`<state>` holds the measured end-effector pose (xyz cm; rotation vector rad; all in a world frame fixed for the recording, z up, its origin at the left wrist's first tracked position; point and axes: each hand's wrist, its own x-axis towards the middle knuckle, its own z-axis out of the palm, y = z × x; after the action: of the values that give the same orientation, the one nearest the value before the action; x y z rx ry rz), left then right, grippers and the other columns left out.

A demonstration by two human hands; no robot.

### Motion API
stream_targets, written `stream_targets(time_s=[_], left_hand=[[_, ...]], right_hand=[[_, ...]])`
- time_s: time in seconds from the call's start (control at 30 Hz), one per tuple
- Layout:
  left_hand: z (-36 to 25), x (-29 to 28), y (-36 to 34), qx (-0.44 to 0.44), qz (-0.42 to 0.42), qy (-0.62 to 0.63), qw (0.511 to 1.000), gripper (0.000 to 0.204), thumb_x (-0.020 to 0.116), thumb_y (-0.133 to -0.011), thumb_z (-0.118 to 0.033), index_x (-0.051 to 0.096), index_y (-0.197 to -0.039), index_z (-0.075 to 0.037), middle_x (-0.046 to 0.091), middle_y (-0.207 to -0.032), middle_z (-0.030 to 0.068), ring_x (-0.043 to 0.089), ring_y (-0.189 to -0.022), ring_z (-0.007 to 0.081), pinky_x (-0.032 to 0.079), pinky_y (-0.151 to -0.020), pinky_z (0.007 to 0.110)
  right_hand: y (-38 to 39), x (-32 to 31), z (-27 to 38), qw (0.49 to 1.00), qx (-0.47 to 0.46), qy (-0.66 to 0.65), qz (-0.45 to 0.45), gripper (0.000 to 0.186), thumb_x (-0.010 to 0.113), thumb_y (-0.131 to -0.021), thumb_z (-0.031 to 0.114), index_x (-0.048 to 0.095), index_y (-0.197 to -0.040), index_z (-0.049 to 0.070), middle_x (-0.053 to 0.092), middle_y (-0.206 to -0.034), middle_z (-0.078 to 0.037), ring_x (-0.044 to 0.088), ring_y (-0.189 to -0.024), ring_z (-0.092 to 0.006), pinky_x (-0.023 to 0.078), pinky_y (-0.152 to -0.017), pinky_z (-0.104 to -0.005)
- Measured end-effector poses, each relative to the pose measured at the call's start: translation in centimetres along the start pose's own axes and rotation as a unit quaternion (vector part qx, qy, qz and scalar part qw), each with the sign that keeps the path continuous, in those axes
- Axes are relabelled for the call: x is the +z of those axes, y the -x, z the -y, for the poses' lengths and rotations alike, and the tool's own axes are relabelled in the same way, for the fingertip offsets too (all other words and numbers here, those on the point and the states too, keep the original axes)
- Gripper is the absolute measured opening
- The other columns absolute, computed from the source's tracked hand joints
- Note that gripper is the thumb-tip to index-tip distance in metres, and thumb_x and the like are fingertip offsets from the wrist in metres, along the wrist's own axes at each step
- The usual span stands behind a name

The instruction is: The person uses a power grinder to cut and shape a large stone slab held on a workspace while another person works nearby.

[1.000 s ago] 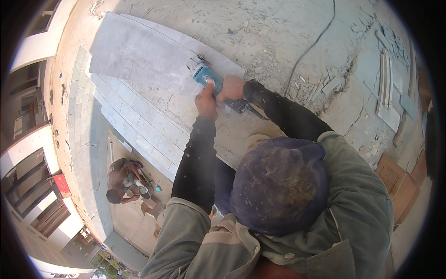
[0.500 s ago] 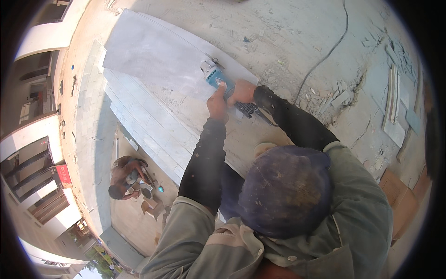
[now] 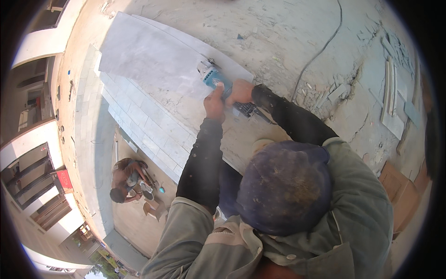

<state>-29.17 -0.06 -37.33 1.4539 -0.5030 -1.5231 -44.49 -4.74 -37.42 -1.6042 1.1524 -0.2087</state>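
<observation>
A teal angle grinder (image 3: 215, 77) with a silver head is held over a large grey slab (image 3: 144, 51), near the slab's edge on the right. My left hand (image 3: 214, 103) is closed around the tool's body, thumb along its top. From the other side, my right hand (image 3: 240, 91) also wraps the body. The grinder's dark rear end shows below both hands, with a cord leading off it. Its disc is seen edge-on at the head's far side; whether it touches the slab I cannot tell. Pale dust hazes the slab's surface.
A dark cable (image 3: 320, 51) trails across the dusty ground. Broken tile pieces (image 3: 337, 93) and long pale strips (image 3: 391, 88) lie at the right, above a cardboard box (image 3: 399, 190). Paving tiles (image 3: 148, 132) stretch to the left. A co-worker (image 3: 126, 179) crouches at lower left.
The whole view has shifted slightly. Both hands keep their hold on the grinder, which stays at nearly the same place over the slab.
</observation>
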Motion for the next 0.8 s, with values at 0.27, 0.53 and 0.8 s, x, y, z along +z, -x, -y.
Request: stream_targets(time_s=[0.27, 0.53, 0.8], left_hand=[[0.8, -1.3, -0.2, -0.002, 0.015, -0.056, 0.998, 0.032, 0.07, -0.094, -0.033, 0.068, -0.098, -0.002, 0.062, -0.086, 0.0008, 0.054, -0.072, 0.0109, 0.041, -0.062, 0.028], [1.2, -0.8, 0.6, 0.016, 0.038, -0.078, 0.996, 0.033, 0.069, -0.095, -0.035, 0.068, -0.097, -0.002, 0.066, -0.088, 0.0034, 0.058, -0.074, 0.0135, 0.045, -0.065, 0.029], [1.2, -1.2, 1.2, 0.001, 0.049, -0.079, 0.996, 0.033, 0.073, -0.093, -0.03, 0.069, -0.105, 0.0, 0.067, -0.094, 0.001, 0.058, -0.078, 0.0087, 0.044, -0.07, 0.026]], right_hand=[[1.2, -0.1, 0.5, 1.0, 0.005, 0.002, 0.001, 0.059, 0.082, -0.056, 0.038, 0.068, -0.075, -0.016, 0.066, -0.068, -0.027, 0.069, -0.064, -0.0334, 0.053, -0.062, -0.0424], [2.5, 0.0, 0.0, 0.999, 0.035, -0.014, -0.001, 0.057, 0.083, -0.055, 0.035, 0.069, -0.076, -0.016, 0.067, -0.071, -0.028, 0.07, -0.066, -0.0343, 0.054, -0.064, -0.0422], [3.4, 0.3, 0.1, 1.0, 0.026, -0.004, 0.003, 0.057, 0.083, -0.055, 0.035, 0.069, -0.078, -0.016, 0.068, -0.074, -0.03, 0.071, -0.071, -0.0351, 0.055, -0.067, -0.042]])
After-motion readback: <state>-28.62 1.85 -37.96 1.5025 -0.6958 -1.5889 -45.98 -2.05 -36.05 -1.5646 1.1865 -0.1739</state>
